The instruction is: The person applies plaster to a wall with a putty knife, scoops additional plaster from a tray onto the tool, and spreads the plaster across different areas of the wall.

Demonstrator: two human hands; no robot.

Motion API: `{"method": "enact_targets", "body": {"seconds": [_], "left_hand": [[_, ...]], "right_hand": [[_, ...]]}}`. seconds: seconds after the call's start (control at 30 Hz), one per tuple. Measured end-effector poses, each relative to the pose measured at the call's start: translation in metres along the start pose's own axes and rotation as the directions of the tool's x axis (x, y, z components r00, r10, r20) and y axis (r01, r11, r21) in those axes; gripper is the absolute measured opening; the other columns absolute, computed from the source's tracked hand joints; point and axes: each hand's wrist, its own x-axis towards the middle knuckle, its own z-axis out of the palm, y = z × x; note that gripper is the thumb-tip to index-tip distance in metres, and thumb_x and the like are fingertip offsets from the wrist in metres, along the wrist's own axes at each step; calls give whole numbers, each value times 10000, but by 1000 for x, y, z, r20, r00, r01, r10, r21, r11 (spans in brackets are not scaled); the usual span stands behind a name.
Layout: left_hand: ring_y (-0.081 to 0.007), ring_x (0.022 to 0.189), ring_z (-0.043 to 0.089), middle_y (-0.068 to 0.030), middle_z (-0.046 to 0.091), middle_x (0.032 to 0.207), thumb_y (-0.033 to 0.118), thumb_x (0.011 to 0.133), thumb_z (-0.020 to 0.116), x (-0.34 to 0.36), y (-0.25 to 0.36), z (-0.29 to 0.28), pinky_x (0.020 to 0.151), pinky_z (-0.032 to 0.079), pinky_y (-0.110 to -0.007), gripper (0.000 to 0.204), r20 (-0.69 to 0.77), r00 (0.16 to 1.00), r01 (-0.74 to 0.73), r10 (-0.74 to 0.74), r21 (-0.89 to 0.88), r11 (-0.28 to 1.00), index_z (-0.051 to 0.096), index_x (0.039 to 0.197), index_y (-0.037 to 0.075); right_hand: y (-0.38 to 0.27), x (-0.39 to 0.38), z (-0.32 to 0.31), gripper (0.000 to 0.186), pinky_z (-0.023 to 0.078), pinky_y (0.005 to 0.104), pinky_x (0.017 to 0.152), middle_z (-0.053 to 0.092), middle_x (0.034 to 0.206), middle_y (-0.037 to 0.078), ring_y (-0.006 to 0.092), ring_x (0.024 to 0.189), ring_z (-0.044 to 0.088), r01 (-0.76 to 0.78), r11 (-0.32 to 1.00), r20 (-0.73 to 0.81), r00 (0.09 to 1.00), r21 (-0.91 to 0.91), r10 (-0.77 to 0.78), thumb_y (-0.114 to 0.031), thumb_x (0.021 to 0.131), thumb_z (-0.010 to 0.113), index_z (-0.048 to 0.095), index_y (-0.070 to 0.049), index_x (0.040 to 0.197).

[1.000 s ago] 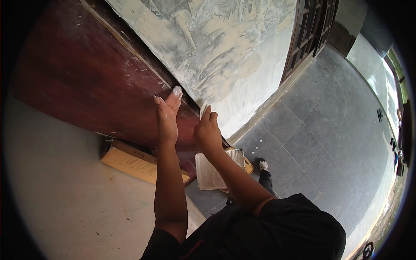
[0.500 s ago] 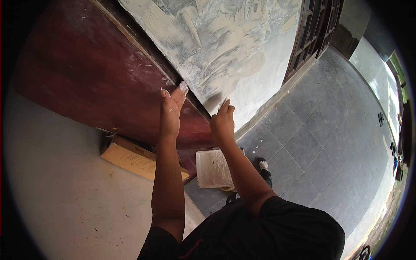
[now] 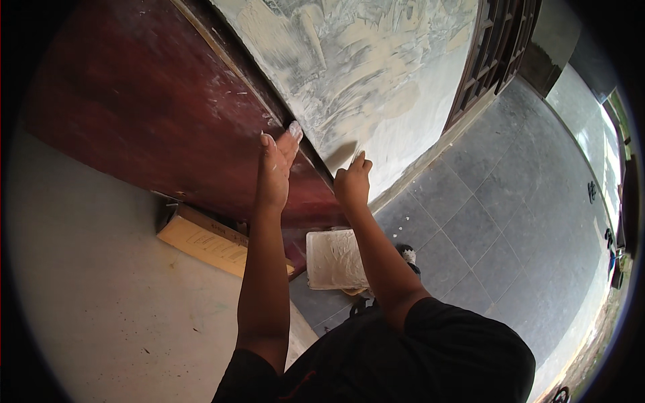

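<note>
At the lower right corner of the wall's edge: right grip (image 3: 353, 185) clenched on a thin pale tool (image 3: 357, 156). Tool juts from the fingertips, just beyond the grip, close against the pale wall (image 3: 366, 80); whether it touches, cannot tell. Most of it hidden by the fingers; exact kind unclear. Shadow (image 3: 341, 156) on the wall just left of it.

Left of this, near: left grip (image 3: 275, 173), released, fingers extended, thumb apart, white smears on the fingertips. Beside it, a dark gap (image 3: 269, 97) running along the wall; farther left, a dark red panel (image 3: 148, 101).

Beyond the right grip, streaky cream paste (image 3: 349, 47) over the wall. Bodyward of the grip, tray (image 3: 310, 269) of whitish paste, partly behind the right forearm. Left of the tray, cardboard box (image 3: 201, 243). Right of the grip, grey tiled floor (image 3: 463, 228).
</note>
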Motion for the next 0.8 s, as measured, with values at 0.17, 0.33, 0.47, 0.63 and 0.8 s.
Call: {"method": "enact_targets", "body": {"seconds": [0.17,0.33,0.47,0.63,0.8], "left_hand": [[-335,1363,328,-298,318,1443,667,938,191,3,-8,-4,1158,208,-404,957,-5,1000,-25,24,-43,999,259,1371,-184],[-333,1366,322,-305,310,1443,666,939,184,2,-7,-5,1161,200,-401,965,11,1000,-23,23,-23,999,243,1368,-196],[-332,1374,308,-305,302,1448,667,939,180,4,-7,4,1164,193,-397,965,1,1000,-21,21,-18,1000,238,1371,-194],[-326,1382,294,-301,291,1456,669,938,171,0,-14,-10,1166,185,-396,963,-30,999,-38,36,-74,997,235,1379,-185],[-315,1401,261,-279,271,1477,678,930,228,-1,-5,5,1171,155,-382,959,14,1000,-16,17,-51,999,254,1389,-163]], "right_hand": [[-17,-61,64,719,497,476,853,357,1228,381,515,1102,468,156,987,82,984,43,-159,-57,773,498,161,210,1350],[1,-49,-3,705,514,466,805,387,1214,330,468,996,559,-33,999,200,979,-18,36,-65,782,518,203,165,1369],[-16,6,7,683,528,449,765,404,1172,333,464,924,578,3,999,47,999,-38,-1,-32,781,495,192,206,1344],[-19,-47,31,728,502,492,805,380,1208,334,485,944,563,142,990,188,973,-15,-136,-55,768,489,162,161,1382],[-1,1,-7,661,520,470,768,402,1183,339,473,917,575,-56,998,40,998,-10,56,-48,796,477,207,172,1357]]}}
